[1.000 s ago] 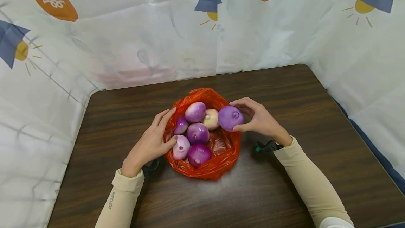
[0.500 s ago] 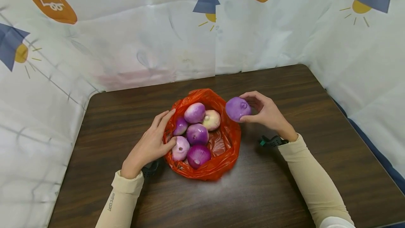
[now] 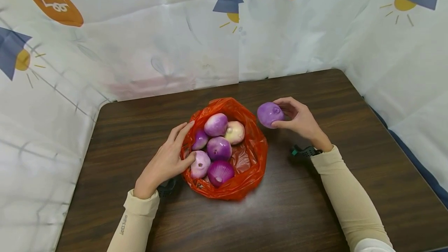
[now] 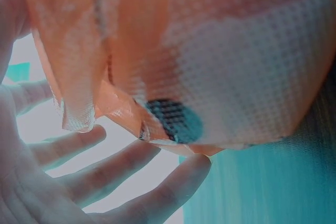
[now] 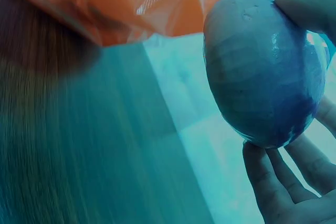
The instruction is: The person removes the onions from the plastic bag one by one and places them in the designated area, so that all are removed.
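Observation:
A purple onion (image 3: 270, 115) is pinched between the thumb and fingers of my right hand (image 3: 297, 119), just right of the bag and above the table. In the right wrist view the same onion (image 5: 265, 72) fills the space between thumb and fingertips. A red plastic bag (image 3: 257, 170) stands with its mouth wide at mid-table, holding several purple onions (image 3: 219, 148) and a paler one (image 3: 235, 132). My left hand (image 3: 166, 158) rests along the bag's left rim, thumb over the edge by a light onion (image 3: 200, 164). The left wrist view shows its spread, fairly straight fingers (image 4: 163, 187) touching the bag.
The dark wood-grain table (image 3: 280, 221) spreads around the bag. White printed sheets (image 3: 157, 30) hang behind it and along both sides. Each wrist wears a black band (image 3: 306, 151).
My right hand has carried the purple onion from over the bag's right rim outward to the right and farther back. The left hand and the bag stay almost where they were.

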The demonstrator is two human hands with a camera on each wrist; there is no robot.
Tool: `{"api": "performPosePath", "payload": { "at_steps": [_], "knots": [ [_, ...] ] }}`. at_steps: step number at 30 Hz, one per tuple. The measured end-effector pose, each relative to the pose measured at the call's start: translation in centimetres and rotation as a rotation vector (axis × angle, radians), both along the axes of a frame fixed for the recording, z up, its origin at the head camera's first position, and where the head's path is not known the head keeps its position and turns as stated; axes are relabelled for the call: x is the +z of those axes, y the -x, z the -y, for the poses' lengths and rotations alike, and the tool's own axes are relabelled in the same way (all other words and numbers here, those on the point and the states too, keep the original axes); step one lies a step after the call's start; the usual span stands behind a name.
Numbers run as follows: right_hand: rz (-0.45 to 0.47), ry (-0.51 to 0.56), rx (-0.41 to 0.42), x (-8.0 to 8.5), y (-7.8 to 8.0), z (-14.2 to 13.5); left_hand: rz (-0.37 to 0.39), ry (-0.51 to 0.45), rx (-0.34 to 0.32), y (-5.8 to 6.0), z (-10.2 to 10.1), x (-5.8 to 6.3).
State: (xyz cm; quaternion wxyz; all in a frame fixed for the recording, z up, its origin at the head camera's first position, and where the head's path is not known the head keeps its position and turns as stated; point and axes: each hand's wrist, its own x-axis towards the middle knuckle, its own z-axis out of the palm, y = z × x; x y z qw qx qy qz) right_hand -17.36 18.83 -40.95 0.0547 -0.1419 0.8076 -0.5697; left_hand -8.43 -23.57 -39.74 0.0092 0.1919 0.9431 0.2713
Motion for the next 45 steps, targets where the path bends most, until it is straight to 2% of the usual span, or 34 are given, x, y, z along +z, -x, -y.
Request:
{"api": "performPosePath", "payload": {
  "at_steps": [6,13,24,39,45],
  "knots": [
    [-0.001,-0.012,-0.026,-0.6,0.4,-0.5,-0.019,0.005,-0.008,-0.1,-0.1,0.0],
    [0.017,-0.049,-0.057,-1.6,0.9,-1.1,0.002,0.004,-0.005,-0.2,0.0,-0.1],
    [0.067,-0.083,-0.064,-2.5,1.1,-1.7,-0.013,0.000,-0.017,0.1,0.3,-0.2],
    [0.091,-0.153,-0.041,-3.8,1.3,-2.2,0.002,-0.065,-0.016,0.3,1.0,0.1],
    [0.093,-0.158,-0.035,-3.7,1.2,-2.2,0.031,-0.136,0.007,0.2,1.2,0.5]
  ]
}}
